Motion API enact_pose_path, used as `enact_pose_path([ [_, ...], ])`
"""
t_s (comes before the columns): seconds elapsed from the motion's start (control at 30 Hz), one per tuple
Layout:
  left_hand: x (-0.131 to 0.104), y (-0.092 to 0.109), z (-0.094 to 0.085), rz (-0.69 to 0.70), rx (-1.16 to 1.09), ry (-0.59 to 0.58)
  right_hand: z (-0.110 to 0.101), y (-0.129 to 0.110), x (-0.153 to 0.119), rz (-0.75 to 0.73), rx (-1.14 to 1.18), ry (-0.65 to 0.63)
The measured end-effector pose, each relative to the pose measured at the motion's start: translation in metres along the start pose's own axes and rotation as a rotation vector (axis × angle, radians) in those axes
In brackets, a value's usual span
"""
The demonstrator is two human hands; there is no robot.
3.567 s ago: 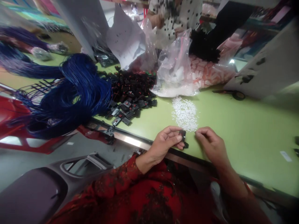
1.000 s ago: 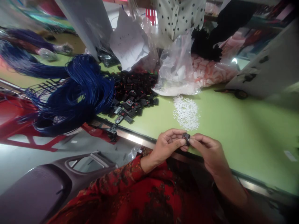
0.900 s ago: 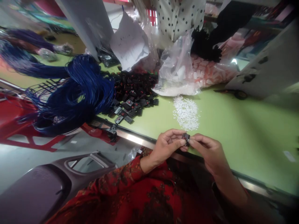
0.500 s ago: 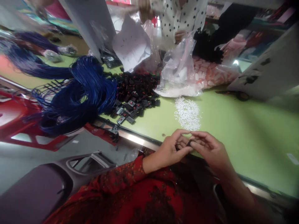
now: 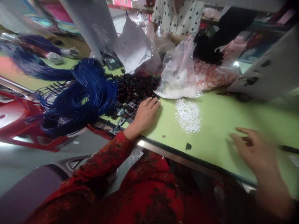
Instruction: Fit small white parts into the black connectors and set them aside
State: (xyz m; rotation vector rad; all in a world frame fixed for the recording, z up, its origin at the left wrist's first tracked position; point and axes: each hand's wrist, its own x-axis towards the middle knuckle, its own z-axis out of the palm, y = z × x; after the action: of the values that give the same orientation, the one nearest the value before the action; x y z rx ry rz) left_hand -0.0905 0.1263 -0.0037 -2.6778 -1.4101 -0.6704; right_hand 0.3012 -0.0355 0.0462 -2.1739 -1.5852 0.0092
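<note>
In the head view, I see the left hand (image 5: 146, 112) has gone over to the black pieces (image 5: 137, 85), its grip hidden, while the right hand (image 5: 247, 146) hangs well apart, loosely spread above the bench (image 5: 217, 130), leaving a small black block (image 5: 188, 146) between them, apparently let go.

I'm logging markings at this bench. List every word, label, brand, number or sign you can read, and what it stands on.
Readable text: none.
White sheet at the back: small dark specks, too blurred to read.
Pile of black parts: any markings are too small to read.
Single black part near the table's front edge: no legible marking.
Pale slip at the right: blurred, nothing legible.
</note>
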Motion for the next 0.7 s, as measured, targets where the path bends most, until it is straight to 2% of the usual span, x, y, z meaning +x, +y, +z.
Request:
enact_pose_path([
  [0.13, 0.008, 0.001, 0.005, 0.134, -0.037, -0.093, 0.020, -0.048, -0.004, -0.265, 0.277, -0.341],
  [0.23, 0.010, 0.002, 0.005, 0.161, -0.122, -0.108, 0.036, -0.068, -0.005, -0.398, 0.337, -0.460],
  [0.47, 0.006, 0.001, 0.003, 0.060, -0.357, -0.005, 0.064, -0.084, 0.004, -0.438, 0.286, -0.456],
  [0.7, -0.007, 0.014, -0.004, 0.063, -0.596, -0.113, 0.056, -0.082, 0.001, -0.391, 0.348, -0.544],
])
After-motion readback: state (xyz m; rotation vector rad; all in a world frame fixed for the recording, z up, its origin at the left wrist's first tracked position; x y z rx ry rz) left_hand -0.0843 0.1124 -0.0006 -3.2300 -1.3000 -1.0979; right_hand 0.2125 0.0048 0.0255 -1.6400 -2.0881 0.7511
